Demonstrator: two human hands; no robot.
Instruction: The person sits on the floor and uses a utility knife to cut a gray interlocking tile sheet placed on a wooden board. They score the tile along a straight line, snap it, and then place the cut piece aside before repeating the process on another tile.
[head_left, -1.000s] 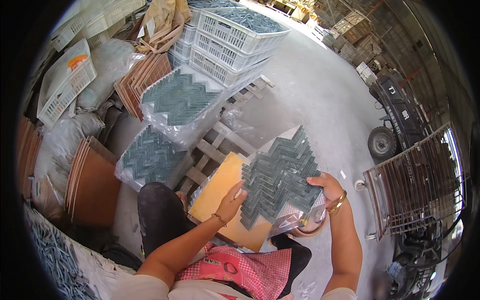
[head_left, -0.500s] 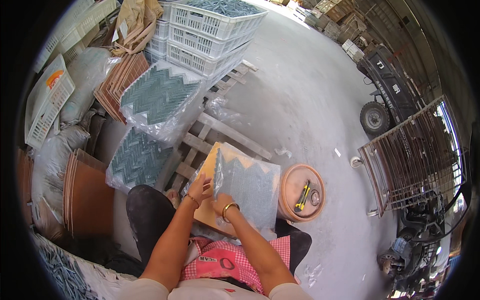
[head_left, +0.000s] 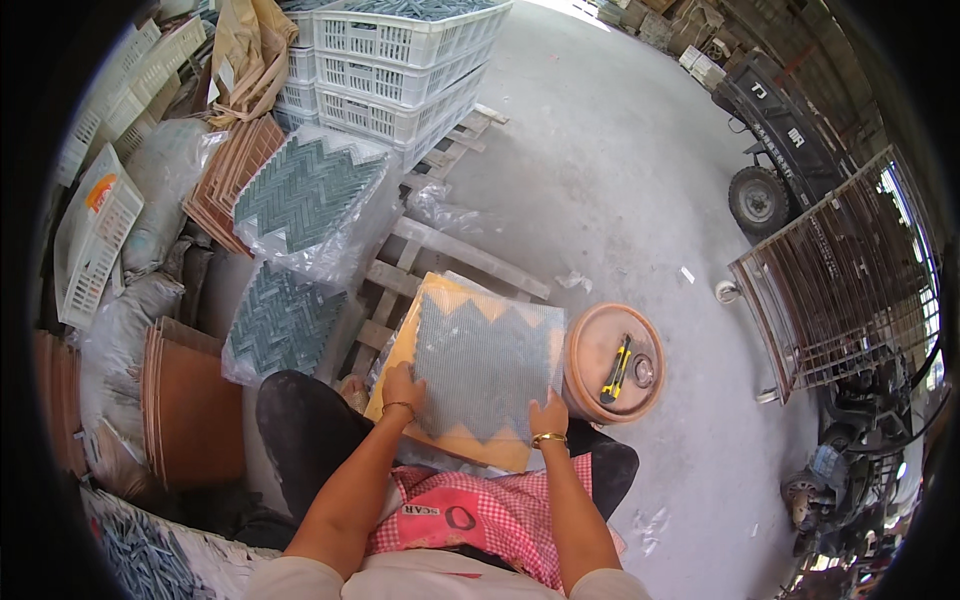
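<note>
A square, grey tile sheet with zigzag edges and a pale mesh backing (head_left: 482,365) lies mesh side up on a flat, yellow-orange board (head_left: 405,345), between the knees of the person, just beyond a red-and-white checked apron (head_left: 470,515). The bare left hand (head_left: 403,390) has its grip closed on the sheet's left edge, thumb on top; the bare right hand (head_left: 548,416) pinches the lower right edge, and the fingers beneath are hidden. Just right of the sheet stands a round, orange-brown tub (head_left: 598,335), bearing a yellow-and-black utility knife (head_left: 616,370) and, beside it, a small clear roll (head_left: 645,372). Beyond the board is a slatted wooden pallet (head_left: 470,258). To its left sit two plastic-wrapped stacks of dark green herringbone tile sheets, one farther off (head_left: 310,195), one nearer (head_left: 285,318). Behind them rise stacked white plastic crates (head_left: 375,80), the top one filled with grey strips. Upright brown boards (head_left: 198,405) lean at the left; a wheeled metal rack (head_left: 830,285) stands well apart at the right.
</note>
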